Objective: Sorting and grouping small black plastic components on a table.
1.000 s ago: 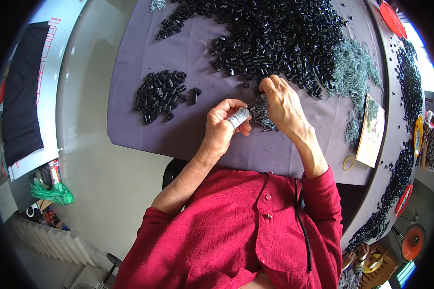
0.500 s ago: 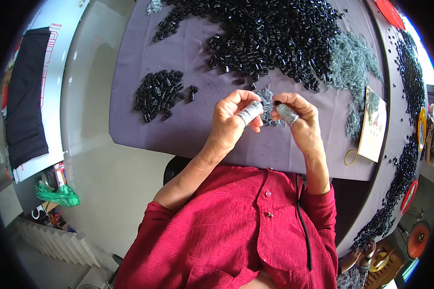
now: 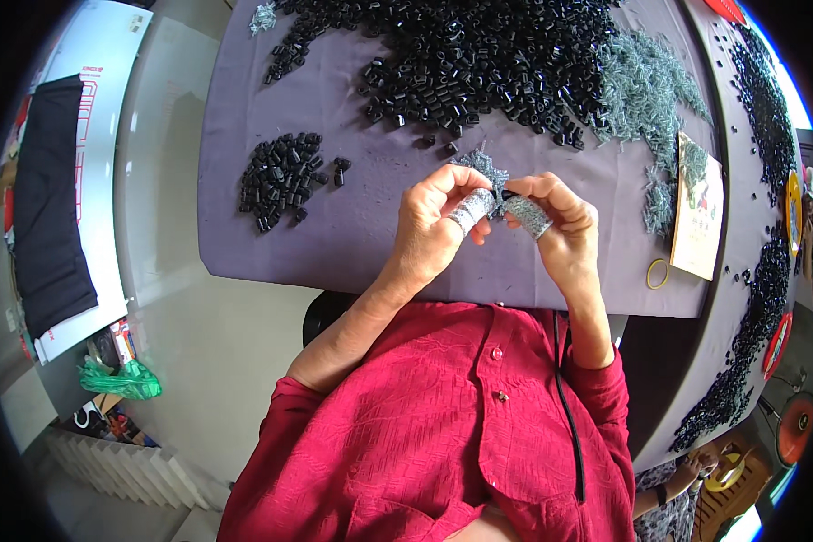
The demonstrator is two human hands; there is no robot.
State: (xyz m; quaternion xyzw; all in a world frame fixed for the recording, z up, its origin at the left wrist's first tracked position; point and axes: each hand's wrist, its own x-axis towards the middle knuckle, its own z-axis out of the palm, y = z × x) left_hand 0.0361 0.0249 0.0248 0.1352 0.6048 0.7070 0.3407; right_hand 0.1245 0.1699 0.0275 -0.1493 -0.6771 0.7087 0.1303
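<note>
Near the front edge of the surface [image 3: 334, 253], brought right hand [image 3: 573, 226] to left hand [image 3: 426, 221], joining work at one spot; clamped black piece [image 3: 507, 194] in right grip, pinched left together on something hidden.

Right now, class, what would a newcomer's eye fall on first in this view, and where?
Most likely the broad heap of small black pieces across the far part of the purple-grey tabletop, with a pile of thin grey pieces at its right. Next, the bright red shirt filling the lower middle. Just above it, the left hand and right hand are close together, each thumb in a greyish wrap.
</note>
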